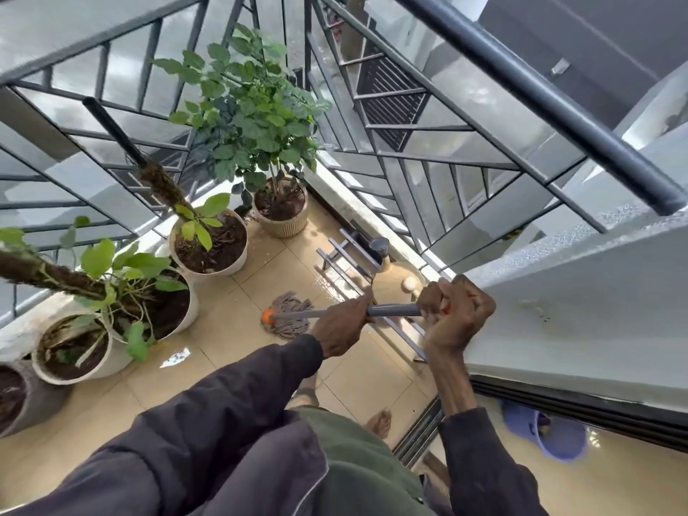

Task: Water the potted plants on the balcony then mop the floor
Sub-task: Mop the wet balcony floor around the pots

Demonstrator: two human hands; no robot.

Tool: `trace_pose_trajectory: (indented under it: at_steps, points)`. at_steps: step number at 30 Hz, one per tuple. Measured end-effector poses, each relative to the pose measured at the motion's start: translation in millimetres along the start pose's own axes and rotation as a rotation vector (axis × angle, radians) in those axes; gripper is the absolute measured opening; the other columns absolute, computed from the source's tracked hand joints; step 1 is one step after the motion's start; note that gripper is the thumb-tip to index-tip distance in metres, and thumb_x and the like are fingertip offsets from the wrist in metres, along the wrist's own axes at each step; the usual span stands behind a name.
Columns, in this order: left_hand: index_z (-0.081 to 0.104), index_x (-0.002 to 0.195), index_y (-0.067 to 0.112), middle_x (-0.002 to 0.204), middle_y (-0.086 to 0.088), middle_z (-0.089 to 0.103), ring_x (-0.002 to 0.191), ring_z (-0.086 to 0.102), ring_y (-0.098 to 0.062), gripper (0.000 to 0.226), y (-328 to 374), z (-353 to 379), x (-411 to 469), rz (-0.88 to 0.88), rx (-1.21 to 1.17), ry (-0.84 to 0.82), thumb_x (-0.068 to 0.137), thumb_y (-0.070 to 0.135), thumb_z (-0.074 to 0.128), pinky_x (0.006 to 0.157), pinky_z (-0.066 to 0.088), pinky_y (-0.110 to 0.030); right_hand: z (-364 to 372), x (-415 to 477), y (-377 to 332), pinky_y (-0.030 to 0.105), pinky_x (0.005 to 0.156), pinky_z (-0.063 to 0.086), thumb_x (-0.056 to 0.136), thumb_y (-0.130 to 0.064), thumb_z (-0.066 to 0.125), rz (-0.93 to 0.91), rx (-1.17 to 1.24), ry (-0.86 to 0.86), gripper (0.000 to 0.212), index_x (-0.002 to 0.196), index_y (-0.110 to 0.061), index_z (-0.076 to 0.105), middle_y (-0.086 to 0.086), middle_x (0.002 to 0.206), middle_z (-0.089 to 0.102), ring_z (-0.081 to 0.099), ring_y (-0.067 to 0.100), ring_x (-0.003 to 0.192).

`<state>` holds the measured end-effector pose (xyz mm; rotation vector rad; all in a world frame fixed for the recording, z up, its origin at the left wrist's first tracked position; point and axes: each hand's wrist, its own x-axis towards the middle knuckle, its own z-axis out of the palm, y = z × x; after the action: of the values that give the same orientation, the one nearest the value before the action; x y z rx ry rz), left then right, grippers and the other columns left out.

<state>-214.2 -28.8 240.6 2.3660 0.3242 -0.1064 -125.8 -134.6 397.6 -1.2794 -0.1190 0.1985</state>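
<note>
A grey string mop head (286, 317) with an orange collar rests on the wet beige tiled floor (238, 370). Its grey metal handle (391, 310) runs to the right. My left hand (344, 325) grips the handle lower down, and my right hand (456, 310) is shut around its top end. Several potted plants line the railing at the left: a leafy bush in a ribbed beige pot (281, 214), a white pot with a moss pole (208, 243), and more white pots (111, 322) nearer me.
A grey metal railing (372, 150) encloses the balcony corner. A small metal rack (353, 262) stands on the floor by the railing. A white wall (577, 310) is at the right, with a sliding door track and a blue bucket (551, 433) below. My bare foot (379, 422) is on the tiles.
</note>
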Motion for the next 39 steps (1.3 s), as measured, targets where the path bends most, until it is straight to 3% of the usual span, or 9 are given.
trace_pose_trajectory:
  at_steps: [2,6,11,15,19,26,28,36,39]
  points:
    - [0.045,0.111,0.021,0.088,0.009,0.051,0.072,0.052,-0.015,0.01,3.3,-8.8,3.3,0.02,0.022,0.025,0.106,0.029,0.045,0.071,0.056,-0.038,7.0,4.8,-11.3,0.02,0.045,0.024,0.076,0.008,0.048,-0.022,0.035,-0.001,0.047,0.047,-0.028,0.045,-0.013,0.042,0.03,0.026,0.01,0.035]
    - [0.045,0.106,0.024,0.087,0.009,0.055,0.07,0.054,-0.01,0.011,26.5,-29.4,24.1,0.09,0.004,0.123,0.105,0.036,0.044,0.063,0.05,-0.025,16.0,20.6,-43.1,0.018,0.046,0.027,0.075,0.005,0.05,-0.17,0.068,-0.069,0.043,0.049,-0.029,0.047,-0.012,0.042,0.029,0.024,0.016,0.034]
    - [0.046,0.107,0.018,0.089,0.0,0.064,0.068,0.059,-0.016,0.011,42.2,-51.2,57.4,0.145,0.015,0.175,0.105,0.028,0.043,0.06,0.054,-0.033,29.2,41.6,-57.8,0.022,0.051,0.031,0.08,0.001,0.053,-0.285,0.03,-0.164,0.039,0.056,-0.029,0.05,-0.015,0.045,0.037,0.031,0.015,0.035]
    - [0.046,0.116,0.01,0.101,-0.008,0.065,0.08,0.064,-0.026,0.01,24.4,-57.8,75.1,0.016,0.017,0.065,0.107,0.011,0.043,0.071,0.056,-0.044,37.3,53.3,-18.1,0.029,0.046,0.035,0.087,0.01,0.05,-0.262,-0.241,-0.043,0.037,0.058,-0.013,0.048,-0.003,0.043,0.041,0.035,0.023,0.036]
    - [0.045,0.117,0.008,0.106,-0.012,0.064,0.088,0.065,-0.032,0.014,0.6,-55.5,70.4,-0.032,0.02,-0.037,0.104,0.005,0.044,0.078,0.056,-0.046,32.3,39.3,22.5,0.026,0.046,0.036,0.088,0.015,0.045,-0.228,-0.29,0.047,0.034,0.056,0.003,0.046,0.016,0.046,0.036,0.033,0.035,0.038]
    - [0.046,0.109,0.013,0.096,-0.004,0.06,0.082,0.059,-0.024,0.005,-16.4,-58.1,61.4,-0.086,-0.008,0.038,0.107,0.016,0.042,0.072,0.05,-0.038,53.3,51.1,31.1,0.025,0.045,0.032,0.089,0.013,0.046,-0.184,-0.283,0.017,0.04,0.053,-0.003,0.043,0.0,0.041,0.037,0.033,0.029,0.035]
    - [0.045,0.108,0.014,0.091,0.001,0.056,0.077,0.056,-0.02,0.003,-22.9,-60.6,56.2,-0.103,0.023,0.055,0.106,0.015,0.043,0.068,0.047,-0.036,63.2,55.1,30.8,0.025,0.045,0.032,0.087,0.006,0.049,-0.151,-0.253,-0.01,0.042,0.051,-0.017,0.047,-0.004,0.041,0.037,0.03,0.026,0.036]
    - [0.046,0.108,0.016,0.093,-0.003,0.065,0.077,0.062,-0.022,0.005,-39.9,-58.8,32.0,-0.166,0.122,0.092,0.108,0.02,0.042,0.073,0.056,-0.042,76.4,57.0,26.9,0.025,0.049,0.033,0.086,-0.003,0.053,-0.043,-0.206,-0.197,0.045,0.049,-0.028,0.049,-0.006,0.04,0.036,0.03,0.021,0.034]
    - [0.044,0.105,0.017,0.087,-0.002,0.062,0.069,0.058,-0.021,0.004,-36.9,-68.9,43.0,-0.138,0.123,0.156,0.107,0.018,0.04,0.068,0.056,-0.043,83.7,70.6,15.4,0.028,0.049,0.035,0.089,0.005,0.05,-0.088,-0.163,-0.267,0.05,0.052,-0.029,0.052,-0.009,0.042,0.039,0.032,0.02,0.035]
